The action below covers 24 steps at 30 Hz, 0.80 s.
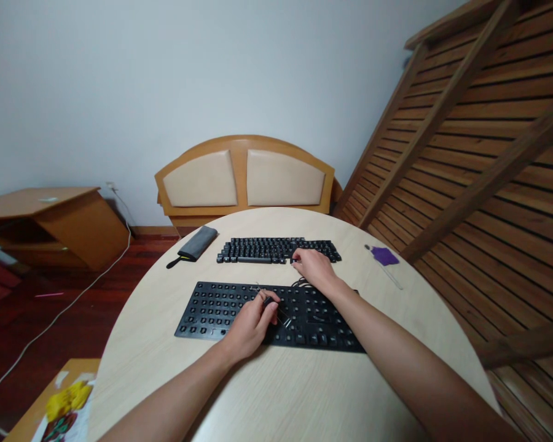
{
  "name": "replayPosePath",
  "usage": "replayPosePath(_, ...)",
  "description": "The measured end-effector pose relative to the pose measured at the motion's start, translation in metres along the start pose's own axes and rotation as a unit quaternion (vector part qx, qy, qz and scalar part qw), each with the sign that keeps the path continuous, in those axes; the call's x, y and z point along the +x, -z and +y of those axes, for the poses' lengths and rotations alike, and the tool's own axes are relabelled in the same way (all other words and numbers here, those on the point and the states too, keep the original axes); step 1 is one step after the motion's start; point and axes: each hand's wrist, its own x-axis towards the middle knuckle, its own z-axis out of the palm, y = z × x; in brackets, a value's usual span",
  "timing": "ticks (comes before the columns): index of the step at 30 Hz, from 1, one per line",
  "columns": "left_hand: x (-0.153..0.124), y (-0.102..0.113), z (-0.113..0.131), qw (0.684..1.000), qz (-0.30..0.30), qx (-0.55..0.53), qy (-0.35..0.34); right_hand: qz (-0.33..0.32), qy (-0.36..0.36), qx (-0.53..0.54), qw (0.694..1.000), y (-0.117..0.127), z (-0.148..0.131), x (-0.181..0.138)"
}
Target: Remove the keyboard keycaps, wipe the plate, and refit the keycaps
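Note:
A black keyboard base [203, 307] lies on the round table [276, 393], most of its key switches bare, with some keycaps still on its right and lower part. My left hand [251, 322] rests over its middle, closed around a wire keycap puller [284, 317] whose thin prongs point to the right. Behind the base, loose black keycaps [260, 248] stand in rows, laid out like a keyboard. My right hand [313, 267] reaches to the right part of these rows. Its fingers pinch at a dark keycap [294, 261], partly hidden by the fingertips.
A grey pouch [198, 243] lies at the table's back left. On the right are a purple cloth [384, 256] and a thin stick [391, 277]. A padded wooden headboard [246, 178] stands behind, a slatted wooden panel [470, 184] leans at right, and a cable [301, 282] shows behind the base.

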Motion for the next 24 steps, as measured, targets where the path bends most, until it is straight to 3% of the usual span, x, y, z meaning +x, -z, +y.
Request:
replayPosePath(6,-0.001,0.001,-0.001,1.0,0.001,-0.001,0.004,-0.011,-0.023,-0.011,1.0,-0.001,-0.007,0.005)
replayPosePath(18,0.0,0.001,0.001,1.0,-0.007,0.011,0.001,0.005,-0.003,-0.002,1.0,-0.015,-0.004,0.003)
replayPosePath(24,0.0,0.003,0.004,1.0,-0.01,0.018,-0.002,0.022,-0.005,0.011,1.0,-0.007,-0.005,-0.005)
